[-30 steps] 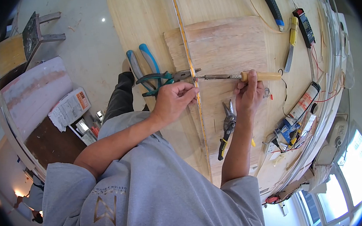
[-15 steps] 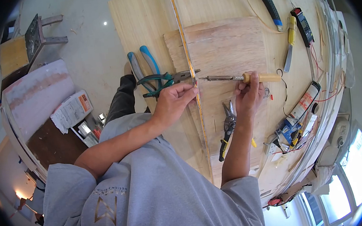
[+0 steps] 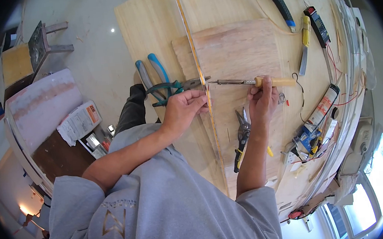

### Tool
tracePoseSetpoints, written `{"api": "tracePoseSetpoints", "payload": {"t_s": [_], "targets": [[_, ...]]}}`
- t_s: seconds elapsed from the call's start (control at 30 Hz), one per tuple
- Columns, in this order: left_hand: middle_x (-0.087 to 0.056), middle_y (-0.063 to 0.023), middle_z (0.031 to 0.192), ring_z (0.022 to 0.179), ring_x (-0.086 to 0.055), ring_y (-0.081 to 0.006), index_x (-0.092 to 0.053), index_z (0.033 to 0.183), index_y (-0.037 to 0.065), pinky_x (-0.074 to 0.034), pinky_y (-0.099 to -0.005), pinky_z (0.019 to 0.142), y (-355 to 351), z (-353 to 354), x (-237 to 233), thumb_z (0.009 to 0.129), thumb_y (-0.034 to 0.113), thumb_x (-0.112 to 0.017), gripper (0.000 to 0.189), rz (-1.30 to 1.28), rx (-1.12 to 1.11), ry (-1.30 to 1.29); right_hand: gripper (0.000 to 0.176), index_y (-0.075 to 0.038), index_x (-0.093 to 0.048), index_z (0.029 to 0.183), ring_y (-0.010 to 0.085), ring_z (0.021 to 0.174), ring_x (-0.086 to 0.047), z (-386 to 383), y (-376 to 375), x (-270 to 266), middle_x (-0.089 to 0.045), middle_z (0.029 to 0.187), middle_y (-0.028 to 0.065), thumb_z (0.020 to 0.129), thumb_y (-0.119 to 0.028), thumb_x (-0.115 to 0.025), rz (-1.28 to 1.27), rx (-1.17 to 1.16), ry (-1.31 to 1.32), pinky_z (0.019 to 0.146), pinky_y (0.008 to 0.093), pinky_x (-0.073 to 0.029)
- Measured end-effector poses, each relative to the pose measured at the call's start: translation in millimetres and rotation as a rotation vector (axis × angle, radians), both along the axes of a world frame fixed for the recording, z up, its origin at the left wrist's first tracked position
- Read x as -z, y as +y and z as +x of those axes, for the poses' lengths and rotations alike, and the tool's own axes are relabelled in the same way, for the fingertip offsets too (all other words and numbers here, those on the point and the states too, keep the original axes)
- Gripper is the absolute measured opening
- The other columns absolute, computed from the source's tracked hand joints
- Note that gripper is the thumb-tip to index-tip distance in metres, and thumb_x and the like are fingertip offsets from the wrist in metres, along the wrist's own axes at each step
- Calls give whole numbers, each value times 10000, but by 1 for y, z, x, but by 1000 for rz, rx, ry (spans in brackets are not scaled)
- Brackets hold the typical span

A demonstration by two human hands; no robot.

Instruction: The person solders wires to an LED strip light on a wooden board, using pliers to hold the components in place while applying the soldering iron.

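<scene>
Now: your right hand [image 3: 262,102] is clenched round the wooden handle of the iron [image 3: 247,82]. The iron lies across the bench [image 3: 148,28] with its long axis left-right, its tip pointing left and right at the strip [image 3: 194,52]. The strip runs near to far and crosses the iron's line squarely. Your left hand [image 3: 182,111] pinches the strip just near of the tip and is the hand closer to it. Pliers [image 3: 171,86] lie just left of the strip, nose at its edge; can't tell if they touch. Snips [image 3: 242,131] lie by your right wrist. Against half a second ago, hands, iron and strip sit unchanged; only the view has drifted a little.
</scene>
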State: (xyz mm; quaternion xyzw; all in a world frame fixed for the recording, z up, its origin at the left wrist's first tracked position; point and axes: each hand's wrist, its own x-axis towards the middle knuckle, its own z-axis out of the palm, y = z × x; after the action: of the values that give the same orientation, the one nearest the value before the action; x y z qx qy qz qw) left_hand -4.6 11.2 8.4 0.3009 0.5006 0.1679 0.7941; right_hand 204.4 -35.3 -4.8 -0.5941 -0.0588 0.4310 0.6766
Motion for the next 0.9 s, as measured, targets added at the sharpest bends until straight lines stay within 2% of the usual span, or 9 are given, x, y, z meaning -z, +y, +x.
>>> {"api": "tracePoseSetpoints", "payload": {"t_s": [0.13,0.23,0.33,0.37,0.47,0.57,0.67,0.77,0.9], "targets": [[-669,-133,997,903,-662,-167,-588,1104,-87,-553,-266,801,1,-7,2,921,80,-585,247,38,48,-1,270,-9,-580,894,126,494,-486,-1,1,-2,-525,617,48,960,-268,-542,-45,25,-8,458,238,-407],[-673,-117,985,891,-661,-159,-606,1077,-82,-552,-259,796,6,-14,-2,921,69,-579,219,75,178,22,269,-15,-582,897,124,506,-484,-1,0,-3,-517,619,43,959,-273,-541,-52,29,-20,458,235,-400],[-674,-103,986,884,-659,-151,-614,1064,-80,-550,-251,798,9,-17,-4,924,63,-573,205,79,219,18,266,-23,-580,905,122,514,-478,-1,-4,-2,-506,620,38,964,-277,-533,46,94,65,457,229,-393],[-685,-107,899,763,-664,-164,-632,1050,-54,-553,-252,698,8,-16,-3,908,77,-598,196,94,202,30,265,-25,-577,905,122,516,-476,-3,-5,-4,-504,621,37,965,-279,-530,79,109,71,457,228,-391],[-655,-112,962,833,-637,-214,-621,1096,-11,-517,-323,744,16,-27,-24,834,119,-679,298,847,609,400,265,-31,-570,901,121,518,-473,-11,-9,-20,-501,623,35,969,-283,-522,143,158,88,456,227,-389],[-590,-102,1051,975,-562,-258,-589,1159,37,-444,-392,825,30,-26,-45,742,164,-729,458,1511,652,667,271,-34,-561,889,120,516,-472,-21,-19,-26,-501,624,36,972,-288,-515,141,198,102,453,225,-388],[-538,-78,1101,1078,-489,-257,-552,1209,43,-387,-415,892,31,-39,-19,699,172,-735,557,1514,813,733,277,-34,-559,882,118,518,-472,-29,-23,-17,-498,624,35,973,-291,-512,127,233,109,453,225,-388],[-543,-82,1032,1016,-510,-255,-559,1198,31,-414,-393,838,23,-47,-8,705,148,-726,533,1535,938,669,278,-31,-564,890,119,535,-480,-33,-24,-13,-495,625,32,974,-290,-509,119,277,131,463,229,-391],[-545,-89,1015,980,-521,-268,-564,1186,19,-431,-385,829,29,-48,-10,690,142,-736,540,1515,850,548,280,-26,-572,898,122,558,-490,-35,-19,-6,-493,628,29,975,-288,-507,162,317,146,482,238,-398]]}}
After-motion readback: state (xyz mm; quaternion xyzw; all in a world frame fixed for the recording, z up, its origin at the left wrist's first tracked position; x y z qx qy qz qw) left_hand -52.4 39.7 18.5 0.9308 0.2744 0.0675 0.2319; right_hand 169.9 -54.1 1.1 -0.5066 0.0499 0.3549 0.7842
